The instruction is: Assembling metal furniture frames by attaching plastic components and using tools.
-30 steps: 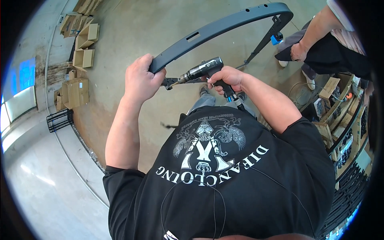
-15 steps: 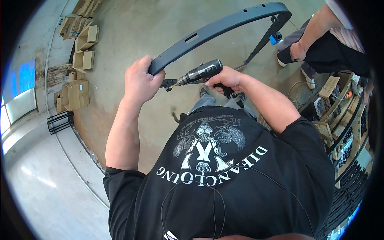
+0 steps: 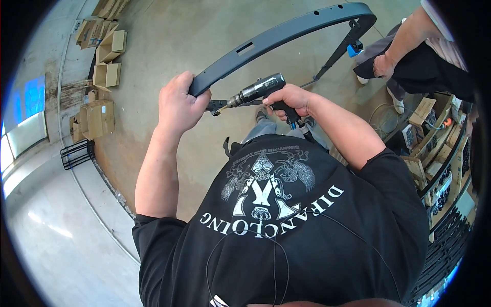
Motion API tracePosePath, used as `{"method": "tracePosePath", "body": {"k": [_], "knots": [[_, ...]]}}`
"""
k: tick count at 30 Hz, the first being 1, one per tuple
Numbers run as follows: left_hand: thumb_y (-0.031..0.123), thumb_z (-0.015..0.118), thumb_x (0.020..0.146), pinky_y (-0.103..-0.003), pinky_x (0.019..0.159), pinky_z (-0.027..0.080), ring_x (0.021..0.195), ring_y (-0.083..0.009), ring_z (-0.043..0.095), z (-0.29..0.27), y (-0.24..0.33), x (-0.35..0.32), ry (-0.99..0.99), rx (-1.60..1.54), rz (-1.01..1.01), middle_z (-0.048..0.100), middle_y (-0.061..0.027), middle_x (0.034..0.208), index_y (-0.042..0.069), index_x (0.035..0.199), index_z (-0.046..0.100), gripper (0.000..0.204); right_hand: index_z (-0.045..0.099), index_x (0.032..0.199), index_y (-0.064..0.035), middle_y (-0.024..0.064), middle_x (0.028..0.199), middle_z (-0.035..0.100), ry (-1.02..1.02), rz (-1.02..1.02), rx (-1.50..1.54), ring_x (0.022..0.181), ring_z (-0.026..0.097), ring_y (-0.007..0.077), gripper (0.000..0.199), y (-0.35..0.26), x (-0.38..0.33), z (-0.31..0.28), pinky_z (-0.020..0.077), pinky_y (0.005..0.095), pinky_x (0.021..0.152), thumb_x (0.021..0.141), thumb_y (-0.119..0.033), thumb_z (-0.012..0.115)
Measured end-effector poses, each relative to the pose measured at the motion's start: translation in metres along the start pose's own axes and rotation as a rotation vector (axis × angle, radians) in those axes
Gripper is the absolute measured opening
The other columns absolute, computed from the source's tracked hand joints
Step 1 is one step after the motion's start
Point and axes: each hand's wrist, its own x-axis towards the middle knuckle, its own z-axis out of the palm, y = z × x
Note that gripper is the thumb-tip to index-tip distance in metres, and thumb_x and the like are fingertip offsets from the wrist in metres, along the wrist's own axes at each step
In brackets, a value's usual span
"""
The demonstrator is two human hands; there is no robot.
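My left hand [image 3: 181,102] is closed round the near left end of a long dark grey metal frame [image 3: 276,43], which curves away to the far right. In my right hand [image 3: 292,101] is a black pistol-grip power drill [image 3: 261,89], its body pointing left and a hose or cable running down from its handle. The drill's gold-coloured bit [image 3: 222,109] is at a small black bracket [image 3: 215,106] on the frame's lower bar, just right of my left hand. Whether the bit touches the bracket I cannot tell. A blue piece [image 3: 354,49] sits on the frame's far right part.
Another person [image 3: 409,56] stands at the right, a hand on the knee. Wooden bins [image 3: 424,110] with dark parts line the right side, above a stack of black bars [image 3: 445,250]. Cardboard boxes [image 3: 99,118] and a black wire rack [image 3: 76,155] stand along the left wall.
The drill's handle has shifted slightly, showing more of the grip and its hose below my right hand. The frame's far right end has moved slightly right. My left hand keeps its hold.
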Motion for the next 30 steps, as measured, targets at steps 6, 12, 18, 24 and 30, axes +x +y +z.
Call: {"method": "tracePosePath", "body": {"k": [6,12,18,24,30], "knots": [[0.016,0.072,0.075,-0.044,0.067,0.05,0.073,-0.0345,0.063,0.001,0.0,0.0,-0.008,-0.006,-0.001,0.063,-0.0144,0.076,0.003,0.078,0.057,0.02,0.066,0.106,-0.0052,0.0094,0.09,0.07,-0.025,0.017,-0.015,0.054,0.054,0.0105,0.016,-0.001,-0.001,-0.002,0.0457,0.0286,0.049,0.094,-0.015,0.07],[0.017,0.072,0.075,-0.044,0.067,0.05,0.073,-0.0349,0.063,0.0,0.003,0.002,-0.016,-0.012,-0.015,0.063,-0.0147,0.076,0.003,0.078,0.057,0.02,0.066,0.109,-0.0062,0.0104,0.104,0.07,-0.133,0.026,0.155,0.058,0.054,0.0106,0.016,0.007,0.007,-0.012,0.0462,0.0289,0.052,0.095,-0.013,0.069],[0.018,0.072,0.075,-0.045,0.068,0.05,0.074,-0.0357,0.063,0.001,0.002,0.001,-0.011,-0.02,-0.025,0.063,-0.0154,0.077,0.003,0.078,0.057,0.021,0.064,0.106,-0.0054,0.0105,0.109,0.069,-0.119,0.046,0.144,0.058,0.054,0.0107,0.012,-0.001,-0.004,-0.002,0.0472,0.0287,0.053,0.096,-0.011,0.066],[0.019,0.072,0.075,-0.045,0.069,0.05,0.076,-0.0362,0.063,-0.001,0.0,0.003,-0.025,0.006,-0.022,0.064,-0.0156,0.077,0.003,0.079,0.058,0.021,0.061,0.1,-0.0058,0.0079,0.099,0.067,-0.078,0.079,0.226,0.058,0.053,0.011,0.007,0.004,0.002,-0.003,0.0464,0.0299,0.052,0.096,-0.01,0.065],[0.018,0.072,0.076,-0.045,0.07,0.051,0.077,-0.0356,0.064,0.0,0.004,-0.002,-0.027,-0.003,-0.04,0.065,-0.0153,0.079,0.003,0.08,0.059,0.02,0.064,0.119,-0.0046,0.0122,0.111,0.07,-0.096,0.019,0.001,0.058,0.053,0.0108,0.023,0.0,-0.008,0.002,0.0463,0.0288,0.052,0.097,-0.011,0.063]]}}
